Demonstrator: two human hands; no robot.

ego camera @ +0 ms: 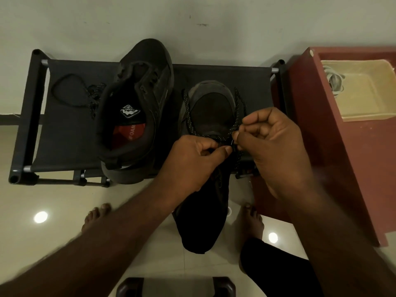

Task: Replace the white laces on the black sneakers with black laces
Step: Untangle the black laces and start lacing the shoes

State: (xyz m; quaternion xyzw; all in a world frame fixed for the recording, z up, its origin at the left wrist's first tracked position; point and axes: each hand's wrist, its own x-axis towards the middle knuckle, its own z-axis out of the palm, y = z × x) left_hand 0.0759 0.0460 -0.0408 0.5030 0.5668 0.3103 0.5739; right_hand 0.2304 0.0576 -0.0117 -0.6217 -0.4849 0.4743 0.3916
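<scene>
My right hand (272,142) is curled, with thumb and forefinger pinching the stiff tip of the black lace (237,110) just above the middle of the sneaker (211,112). My left hand (192,159) is curled too, its thumb and fingers pinched together on the same lace where it crosses the shoe. The two hands are nearly touching.

The lace is black with pale flecks. It runs out in a long loop along each side of the toe and comes back to my fingers.

This sneaker points away from me. Its toe rests on the dark fabric shoe rack (64,133) and its heel hangs past the front rail, between my bare feet on the tiled floor (53,196).

Just to the left, a second sneaker (137,99) lies tilted on the rack with its opening turned toward me. A white logo shows on its tongue and a red insole shows inside. Left of that shoe, a spare lace (72,91), also black, lies in a loose loop on the fabric.

To the right of the rack stands a red cabinet (317,129) holding a cream tray (364,99). A pale cord (334,82) is bunched in the tray's far corner. I cannot tell whether it is a shoelace.
</scene>
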